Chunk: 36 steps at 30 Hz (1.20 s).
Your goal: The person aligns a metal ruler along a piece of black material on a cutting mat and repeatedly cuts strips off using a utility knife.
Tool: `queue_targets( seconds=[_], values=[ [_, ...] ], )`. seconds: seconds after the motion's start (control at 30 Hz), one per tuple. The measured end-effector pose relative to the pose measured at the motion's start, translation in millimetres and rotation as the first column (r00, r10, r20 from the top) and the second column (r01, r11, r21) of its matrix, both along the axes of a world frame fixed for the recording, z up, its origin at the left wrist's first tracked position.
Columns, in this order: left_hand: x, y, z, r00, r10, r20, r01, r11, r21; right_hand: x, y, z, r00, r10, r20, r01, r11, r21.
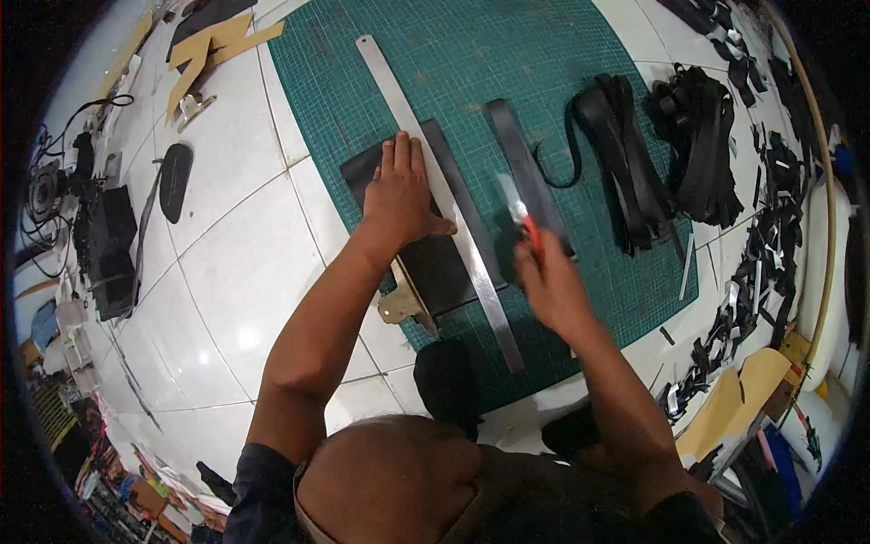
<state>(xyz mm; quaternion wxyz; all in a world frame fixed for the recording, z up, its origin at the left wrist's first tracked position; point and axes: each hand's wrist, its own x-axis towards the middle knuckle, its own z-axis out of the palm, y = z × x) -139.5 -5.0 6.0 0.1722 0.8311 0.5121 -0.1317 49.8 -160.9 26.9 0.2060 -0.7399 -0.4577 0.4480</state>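
Observation:
My left hand point(399, 198) lies flat with its fingers stretched over a black leather-like sheet point(442, 272). Its fingertips and thumb touch a long steel ruler point(471, 258), which lies slantwise across the sheet. A strip of the sheet shows along the ruler's right side. My right hand point(553, 286) is closed around a red-handled utility knife point(530, 227); its blade, blurred, points away from me. The knife is right of the ruler, apart from it, over or close to a loose black strip point(526, 168). A metal bulldog clip point(406, 304) sits at the sheet's near left edge.
A green cutting mat point(344, 63) lies on white floor tiles point(217, 299). Bundles of black strips point(612, 154) are at the right, with black scraps point(725, 335) beyond the mat. Tan card templates point(213, 50) and a black oval piece point(176, 183) lie at the left.

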Motion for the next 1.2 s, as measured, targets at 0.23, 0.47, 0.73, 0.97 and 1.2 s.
queue_targets(
  seconds=[0.23,0.47,0.73,0.97,1.2],
  values=[
    [0.8,1.1,-3.2,0.999,-0.047,-0.027,0.048,0.999,0.025,-55.0,94.8,-20.6,0.927,0.181,0.328,-0.214,0.975,0.066],
    [-9.0,2.8,-20.5,0.997,-0.066,-0.028,0.070,0.986,0.153,-74.7,130.2,-14.0,0.917,0.260,0.302,-0.262,0.964,-0.033],
    [0.7,3.3,-2.2,0.996,-0.074,-0.058,0.076,0.996,0.039,-66.8,139.1,-12.1,0.884,0.354,0.305,-0.329,0.935,-0.133],
    [6.2,2.2,1.5,0.999,-0.026,-0.043,0.026,1.000,0.015,-41.5,24.1,-7.5,0.904,0.385,0.186,-0.341,0.912,-0.229],
    [8.3,3.0,6.0,0.999,0.032,-0.007,-0.032,0.999,-0.006,-17.7,-109.9,19.6,0.921,0.377,0.100,-0.273,0.806,-0.524]
  ],
)
